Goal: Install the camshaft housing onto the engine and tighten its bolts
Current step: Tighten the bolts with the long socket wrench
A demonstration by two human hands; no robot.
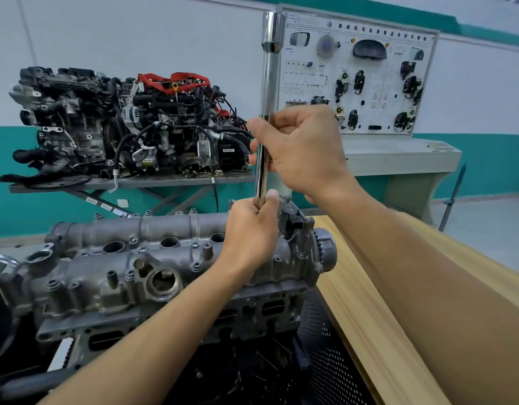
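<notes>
The grey cast camshaft housing lies on top of the engine in front of me, with several bolts standing in its flanges. A long chrome wrench stands nearly upright over the housing's right end. My left hand is closed around the wrench's lower end, just above the housing. My right hand grips the shaft higher up, at its knurled middle. The tool's tip and the bolt under it are hidden by my left hand.
A wooden bench top runs along the right of the engine. Behind, a second complete engine sits on a metal stand. A training display board on a grey console stands at the back right.
</notes>
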